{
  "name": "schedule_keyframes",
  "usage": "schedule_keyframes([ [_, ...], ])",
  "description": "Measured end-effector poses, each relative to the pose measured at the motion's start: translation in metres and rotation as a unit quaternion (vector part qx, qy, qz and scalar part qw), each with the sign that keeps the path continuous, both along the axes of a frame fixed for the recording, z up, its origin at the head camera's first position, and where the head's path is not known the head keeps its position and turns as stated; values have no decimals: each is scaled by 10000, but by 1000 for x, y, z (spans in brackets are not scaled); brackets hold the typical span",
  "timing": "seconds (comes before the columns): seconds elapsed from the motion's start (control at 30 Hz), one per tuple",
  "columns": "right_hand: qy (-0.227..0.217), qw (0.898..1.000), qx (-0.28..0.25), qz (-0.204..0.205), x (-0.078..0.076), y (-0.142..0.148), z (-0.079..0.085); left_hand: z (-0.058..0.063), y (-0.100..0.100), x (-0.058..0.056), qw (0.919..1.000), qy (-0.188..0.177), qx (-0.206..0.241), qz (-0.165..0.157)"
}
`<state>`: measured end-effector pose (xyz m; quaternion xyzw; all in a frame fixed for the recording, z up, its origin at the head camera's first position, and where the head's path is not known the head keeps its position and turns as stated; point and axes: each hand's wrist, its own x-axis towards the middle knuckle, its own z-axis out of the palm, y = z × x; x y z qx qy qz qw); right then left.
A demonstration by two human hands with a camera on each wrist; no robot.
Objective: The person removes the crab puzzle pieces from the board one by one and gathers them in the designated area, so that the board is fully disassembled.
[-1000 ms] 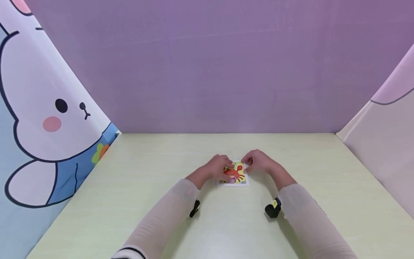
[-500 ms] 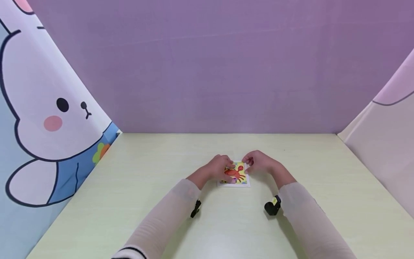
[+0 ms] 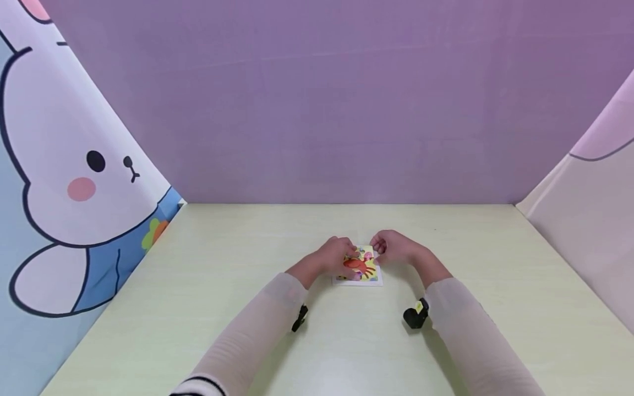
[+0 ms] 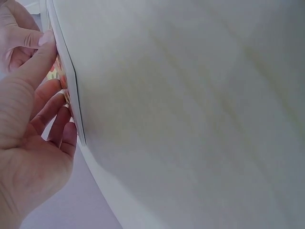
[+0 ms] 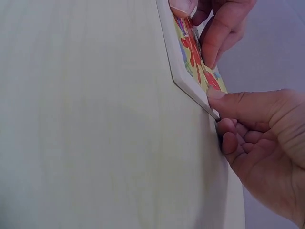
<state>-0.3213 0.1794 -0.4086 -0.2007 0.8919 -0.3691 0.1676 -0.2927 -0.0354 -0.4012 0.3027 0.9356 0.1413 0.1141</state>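
Observation:
A small square jigsaw puzzle (image 3: pixel 363 269) with a red crab on yellow lies on the table in a white frame (image 3: pixel 358 284). Across its left part rests my left hand (image 3: pixel 333 256), thumb and fingers spread over the picture. At the upper right corner my right hand (image 3: pixel 398 247) pinches a corner piece (image 5: pixel 212 81) between thumb and curled fingers. The right wrist view shows that thumb on top of the picture's edge. My left fingers touch the picture in the left wrist view, where the frame is seen edge-on. The left hand covers much of the puzzle's left side.
The pale wooden table (image 3: pixel 356 352) extends around the puzzle. A purple wall panel (image 3: pixel 346 110) rises behind it. On the left stands a panel with a cartoon rabbit (image 3: pixel 74 148), and on the right a pale panel (image 3: pixel 589 209). Both wrists wear black devices (image 3: pixel 416 314).
At the puzzle's upper right corner the red claw has turned pale pink, where my right fingers have moved slightly. The left hand stays in place.

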Motion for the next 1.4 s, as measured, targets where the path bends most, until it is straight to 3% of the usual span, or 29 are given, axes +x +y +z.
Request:
schedule_keyframes([
  [0.2, 22, 9997, -178, -136, 1, 3, -2, -3, -1, -2, 9999, -44, 102, -34],
  [0.53, 207, 9933, -1099, -300, 5, 3, -8, -5, -3, -5, 9991, -171, 369, 89],
  [0.77, 10, 9889, -1416, -442, 8, 9, -10, -6, -2, -6, 9990, -222, 349, 180],
  [1.4, 193, 9839, -1534, -894, 15, 40, -2, -6, -1, -3, 9988, -238, 308, 284],
])
